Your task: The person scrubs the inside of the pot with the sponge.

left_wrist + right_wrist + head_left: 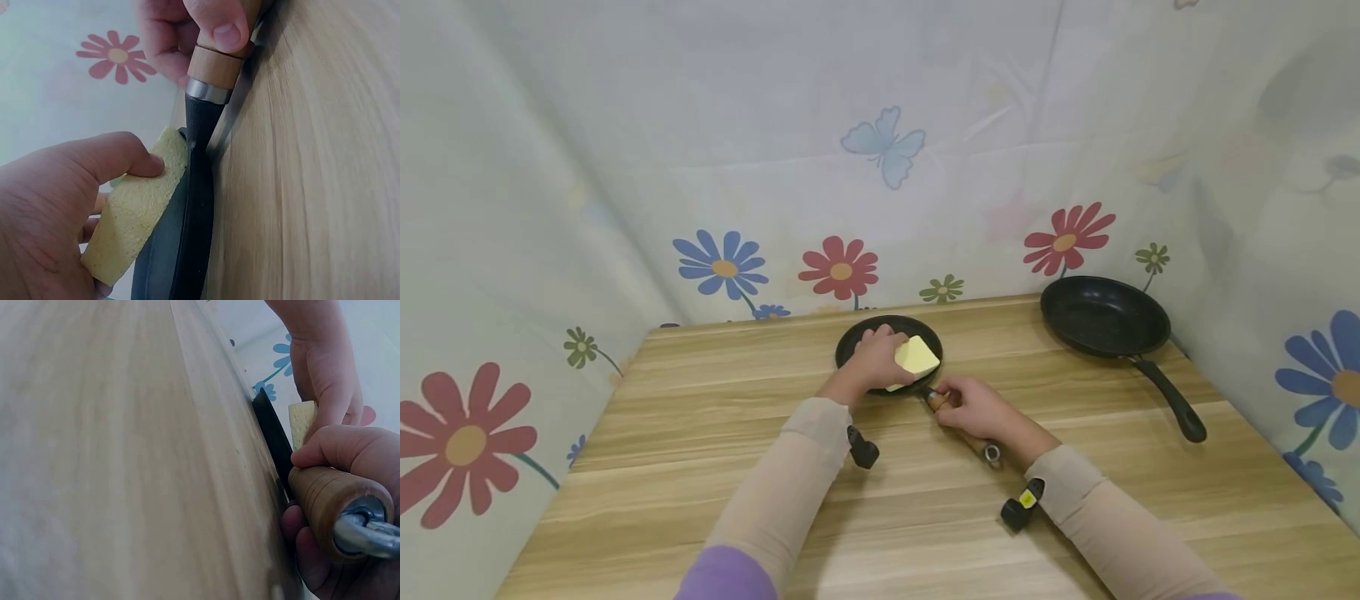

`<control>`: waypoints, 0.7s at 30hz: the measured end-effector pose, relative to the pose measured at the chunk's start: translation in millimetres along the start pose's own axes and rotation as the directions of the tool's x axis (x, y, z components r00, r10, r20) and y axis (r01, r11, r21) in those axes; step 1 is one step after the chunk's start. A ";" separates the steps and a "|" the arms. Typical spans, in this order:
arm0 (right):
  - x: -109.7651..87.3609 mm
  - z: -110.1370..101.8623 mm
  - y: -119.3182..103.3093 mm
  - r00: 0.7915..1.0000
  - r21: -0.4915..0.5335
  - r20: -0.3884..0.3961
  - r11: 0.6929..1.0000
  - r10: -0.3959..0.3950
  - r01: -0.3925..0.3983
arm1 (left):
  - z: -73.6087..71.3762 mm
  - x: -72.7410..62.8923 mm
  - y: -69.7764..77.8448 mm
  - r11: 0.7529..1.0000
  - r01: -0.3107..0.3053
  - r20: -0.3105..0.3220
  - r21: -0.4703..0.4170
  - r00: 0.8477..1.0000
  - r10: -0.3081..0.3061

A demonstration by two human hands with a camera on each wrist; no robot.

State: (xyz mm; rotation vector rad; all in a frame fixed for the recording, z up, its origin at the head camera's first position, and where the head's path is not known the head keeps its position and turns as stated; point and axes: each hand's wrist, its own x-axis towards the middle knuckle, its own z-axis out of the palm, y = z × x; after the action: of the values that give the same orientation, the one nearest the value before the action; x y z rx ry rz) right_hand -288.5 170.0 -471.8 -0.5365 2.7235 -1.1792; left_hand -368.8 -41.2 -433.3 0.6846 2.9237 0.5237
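A yellow sponge (916,357) is gripped between the thumb and fingers of my left hand (877,360), tilted inside a small black frying pan (847,354). In the left wrist view the sponge (134,215) has its edge down by the pan's inner wall, near where the handle joins. My right hand (973,406) holds the pan's wooden handle (334,500), thumb on one side and fingers curled on the other. A metal hanging ring (369,536) sticks out of the handle's end. The pan stands low at the wooden tabletop.
A larger black frying pan (1105,317) stands at the back right of the wooden table (715,417), its black handle (1172,400) pointing toward the front right. Behind the table hangs a white cloth (760,192) printed with flowers and a butterfly.
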 end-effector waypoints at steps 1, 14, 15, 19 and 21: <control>-0.1 -0.2 0.3 1.000 0.000 0.000 1.000 0.001 -0.001 | -0.2 -0.3 -0.3 1.000 -0.004 0.003 0.008 1.000 0.004; 0.6 -1.2 2.7 1.000 0.009 0.001 1.000 0.012 -0.012 | -1.8 -1.3 1.2 0.998 -0.024 -0.037 0.056 0.999 0.027; 0.7 -1.4 2.9 1.000 0.006 -0.001 1.000 0.011 -0.011 | -1.3 -0.7 1.4 0.998 -0.022 -0.042 0.055 0.999 0.024; 0.1 -1.4 2.3 1.000 0.003 -0.004 1.000 0.000 0.000 | 0.9 1.6 1.6 0.999 -0.008 -0.060 0.047 0.998 0.011; -0.4 -0.8 1.6 1.000 0.001 -0.002 1.000 -0.010 0.010 | 2.2 2.7 1.7 0.999 0.000 -0.064 0.043 0.998 0.003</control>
State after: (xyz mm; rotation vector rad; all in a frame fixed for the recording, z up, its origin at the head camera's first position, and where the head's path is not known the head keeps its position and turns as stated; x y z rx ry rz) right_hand -288.8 171.7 -472.5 -0.5493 2.7251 -1.1847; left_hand -370.2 -37.9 -434.8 0.6875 3.0024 0.4931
